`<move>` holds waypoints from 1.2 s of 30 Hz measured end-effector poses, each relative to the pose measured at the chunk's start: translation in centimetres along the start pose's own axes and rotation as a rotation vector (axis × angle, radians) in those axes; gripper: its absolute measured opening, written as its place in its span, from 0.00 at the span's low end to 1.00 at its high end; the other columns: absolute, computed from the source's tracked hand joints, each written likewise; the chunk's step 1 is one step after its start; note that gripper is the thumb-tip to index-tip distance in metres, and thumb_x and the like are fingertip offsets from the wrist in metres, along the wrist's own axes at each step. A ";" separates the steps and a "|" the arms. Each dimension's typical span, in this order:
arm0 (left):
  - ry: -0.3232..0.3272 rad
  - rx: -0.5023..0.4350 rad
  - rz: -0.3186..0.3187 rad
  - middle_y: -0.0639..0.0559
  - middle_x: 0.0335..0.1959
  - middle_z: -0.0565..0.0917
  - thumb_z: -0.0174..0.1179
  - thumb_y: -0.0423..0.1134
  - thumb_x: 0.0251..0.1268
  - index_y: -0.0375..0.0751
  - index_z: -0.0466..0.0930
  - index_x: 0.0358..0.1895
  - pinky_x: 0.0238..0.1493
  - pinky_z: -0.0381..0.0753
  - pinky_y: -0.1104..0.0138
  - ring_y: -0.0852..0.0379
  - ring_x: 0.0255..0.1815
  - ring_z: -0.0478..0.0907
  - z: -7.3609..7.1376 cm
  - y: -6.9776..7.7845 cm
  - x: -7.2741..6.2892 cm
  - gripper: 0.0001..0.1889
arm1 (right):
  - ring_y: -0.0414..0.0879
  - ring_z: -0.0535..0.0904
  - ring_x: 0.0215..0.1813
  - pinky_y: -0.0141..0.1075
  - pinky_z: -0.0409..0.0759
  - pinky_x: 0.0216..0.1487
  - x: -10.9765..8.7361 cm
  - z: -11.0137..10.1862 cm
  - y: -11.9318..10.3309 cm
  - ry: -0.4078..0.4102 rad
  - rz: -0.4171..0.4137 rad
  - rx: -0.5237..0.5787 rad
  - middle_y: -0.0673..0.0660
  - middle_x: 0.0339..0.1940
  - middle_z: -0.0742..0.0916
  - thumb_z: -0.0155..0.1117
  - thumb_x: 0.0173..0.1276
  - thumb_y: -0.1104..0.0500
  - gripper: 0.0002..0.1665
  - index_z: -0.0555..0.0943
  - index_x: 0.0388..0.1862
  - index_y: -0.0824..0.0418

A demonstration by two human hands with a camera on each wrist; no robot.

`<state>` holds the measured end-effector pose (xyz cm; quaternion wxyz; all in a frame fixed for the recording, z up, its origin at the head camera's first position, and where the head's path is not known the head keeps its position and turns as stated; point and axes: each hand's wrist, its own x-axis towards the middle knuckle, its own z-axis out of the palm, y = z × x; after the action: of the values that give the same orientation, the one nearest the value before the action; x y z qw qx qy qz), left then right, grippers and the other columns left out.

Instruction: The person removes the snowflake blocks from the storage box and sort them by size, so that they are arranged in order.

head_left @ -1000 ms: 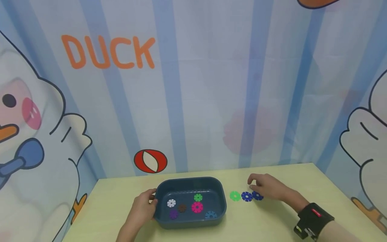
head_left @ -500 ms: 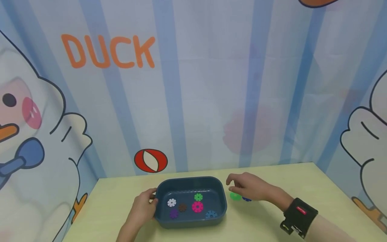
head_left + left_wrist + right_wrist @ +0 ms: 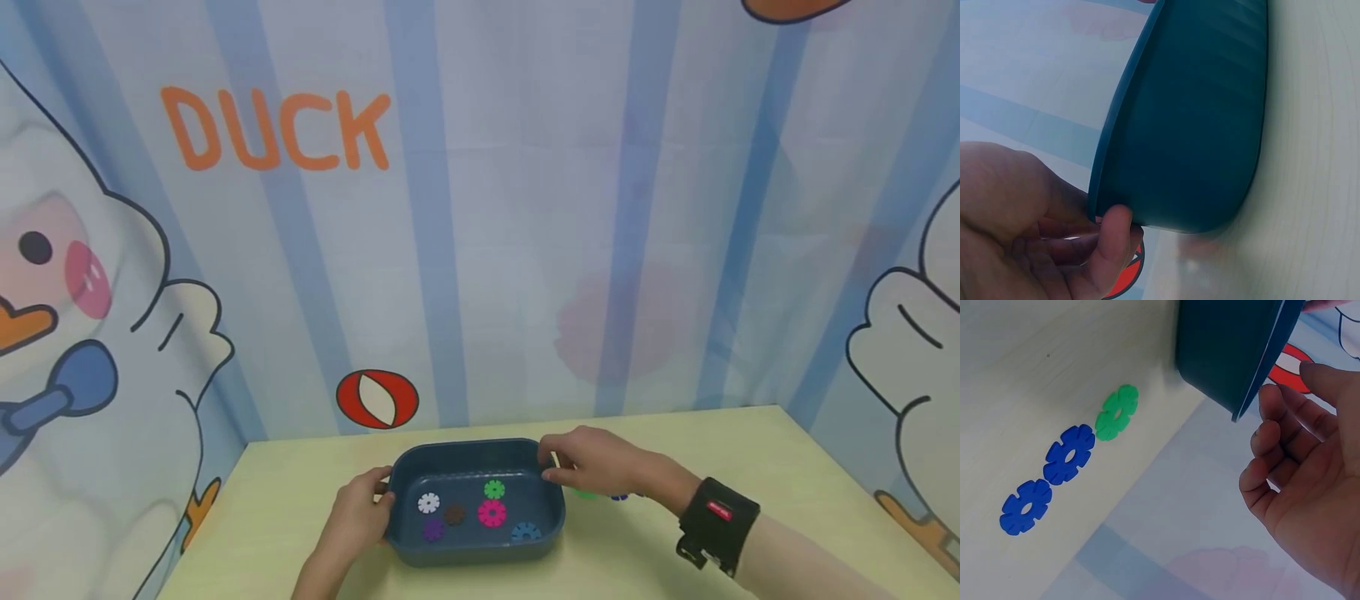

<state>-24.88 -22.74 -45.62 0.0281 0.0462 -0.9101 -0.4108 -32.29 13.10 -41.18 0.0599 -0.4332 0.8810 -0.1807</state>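
A dark blue-green plastic basin (image 3: 480,543) stands on the table with several small notched discs lying inside: white (image 3: 428,502), brown (image 3: 454,514), purple (image 3: 433,529), green (image 3: 494,489), pink (image 3: 492,513) and blue (image 3: 527,532). My left hand (image 3: 363,510) holds the basin's left end, its thumb and fingers around the rim in the left wrist view. At the opposite end my right hand (image 3: 596,460) has its fingertips right at the rim. The right wrist view shows its fingers loosely bent, thumb apart, nothing between them.
To the right of the basin, a green disc (image 3: 1117,413) and two dark blue discs (image 3: 1069,454) lie in a row on the pale table (image 3: 720,450). A printed curtain (image 3: 517,208) hangs behind the table.
My right hand has moved left from over the dark blue discs to the basin's right rim. My left hand stays at the basin's left end, and the discs lie as before.
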 end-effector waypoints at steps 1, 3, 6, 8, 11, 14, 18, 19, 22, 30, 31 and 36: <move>-0.001 -0.001 -0.001 0.26 0.56 0.84 0.57 0.25 0.75 0.24 0.72 0.71 0.21 0.89 0.65 0.46 0.40 0.88 0.0 0.0 0.0 0.24 | 0.31 0.76 0.28 0.31 0.81 0.33 0.2 0.1 -0.1 0.002 -0.005 -0.013 0.38 0.28 0.83 0.64 0.80 0.51 0.12 0.84 0.56 0.52; -0.001 -0.002 -0.001 0.26 0.56 0.84 0.56 0.25 0.75 0.24 0.71 0.72 0.21 0.89 0.65 0.46 0.40 0.88 0.0 -0.1 0.1 0.24 | 0.31 0.76 0.30 0.31 0.82 0.36 0.7 0.3 -0.3 0.010 -0.025 -0.049 0.38 0.29 0.83 0.66 0.79 0.51 0.10 0.85 0.54 0.51; 0.002 -0.005 0.001 0.26 0.57 0.84 0.56 0.25 0.75 0.24 0.71 0.72 0.21 0.89 0.65 0.46 0.40 0.88 0.0 -0.1 0.1 0.24 | 0.31 0.74 0.32 0.32 0.81 0.37 1.5 0.7 -0.5 0.020 -0.049 -0.092 0.39 0.29 0.82 0.67 0.78 0.51 0.08 0.86 0.50 0.51; 0.002 -0.004 0.002 0.25 0.57 0.83 0.56 0.25 0.75 0.23 0.71 0.72 0.21 0.89 0.65 0.46 0.40 0.88 0.0 -0.2 0.1 0.24 | 0.32 0.73 0.32 0.32 0.80 0.37 1.9 1.0 -0.8 0.019 -0.062 -0.109 0.40 0.29 0.81 0.68 0.77 0.51 0.07 0.86 0.48 0.51; -0.002 -0.004 -0.006 0.26 0.57 0.83 0.56 0.25 0.76 0.24 0.71 0.72 0.21 0.90 0.65 0.47 0.40 0.88 0.0 -0.2 0.1 0.24 | 0.33 0.73 0.33 0.32 0.81 0.37 2.6 1.5 -1.2 0.004 -0.079 -0.136 0.40 0.30 0.82 0.70 0.76 0.51 0.09 0.86 0.49 0.52; -0.006 0.001 -0.021 0.26 0.57 0.83 0.56 0.25 0.76 0.24 0.71 0.72 0.21 0.90 0.65 0.47 0.40 0.87 0.1 -0.2 0.1 0.24 | 0.33 0.73 0.34 0.33 0.82 0.40 3.3 2.3 -1.6 -0.022 -0.099 -0.188 0.40 0.31 0.83 0.72 0.74 0.49 0.12 0.86 0.50 0.53; -0.002 0.009 -0.022 0.27 0.56 0.84 0.57 0.25 0.75 0.24 0.72 0.71 0.22 0.90 0.65 0.46 0.42 0.87 0.1 -0.2 0.1 0.24 | 0.34 0.72 0.34 0.32 0.82 0.40 4.0 3.2 -2.0 -0.063 -0.102 -0.239 0.41 0.30 0.85 0.78 0.68 0.47 0.17 0.86 0.50 0.52; -0.001 0.009 -0.019 0.27 0.56 0.84 0.57 0.24 0.75 0.24 0.72 0.71 0.22 0.90 0.65 0.45 0.42 0.87 0.1 -0.2 0.1 0.24 | 0.35 0.72 0.34 0.32 0.81 0.39 4.1 3.4 -2.1 -0.075 -0.095 -0.240 0.41 0.29 0.84 0.79 0.67 0.47 0.18 0.86 0.50 0.52; 0.000 0.006 -0.011 0.26 0.56 0.84 0.57 0.24 0.75 0.24 0.72 0.71 0.22 0.90 0.65 0.44 0.43 0.87 0.1 -0.2 0.0 0.24 | 0.35 0.73 0.36 0.32 0.80 0.39 4.3 3.9 -2.3 -0.109 -0.076 -0.244 0.40 0.27 0.83 0.81 0.64 0.45 0.20 0.86 0.50 0.51; -0.013 -0.016 0.000 0.26 0.56 0.84 0.57 0.25 0.75 0.23 0.71 0.72 0.21 0.90 0.65 0.45 0.42 0.88 -0.2 0.0 -0.1 0.24 | 0.34 0.78 0.34 0.29 0.81 0.38 5.0 4.6 -2.6 -0.181 -0.065 -0.271 0.40 0.31 0.85 0.83 0.60 0.43 0.22 0.86 0.48 0.49; -0.014 -0.018 -0.001 0.26 0.56 0.84 0.57 0.25 0.75 0.24 0.71 0.72 0.20 0.89 0.65 0.45 0.41 0.88 -0.3 0.0 -0.1 0.24 | 0.33 0.80 0.35 0.28 0.83 0.38 5.0 4.7 -2.7 -0.192 -0.057 -0.270 0.39 0.34 0.86 0.84 0.60 0.44 0.22 0.86 0.49 0.49; -0.017 -0.026 -0.007 0.26 0.57 0.83 0.57 0.25 0.76 0.24 0.71 0.72 0.20 0.89 0.64 0.46 0.40 0.88 -0.3 0.2 -0.2 0.24 | 0.31 0.80 0.34 0.29 0.84 0.38 5.2 5.2 -3.4 -0.261 0.002 -0.281 0.39 0.33 0.87 0.85 0.59 0.53 0.18 0.88 0.47 0.50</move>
<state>-24.68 -22.86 -45.27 0.0194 0.0455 -0.9047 -0.4231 -31.65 5.76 -44.48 0.1128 -0.4560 0.8828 0.0018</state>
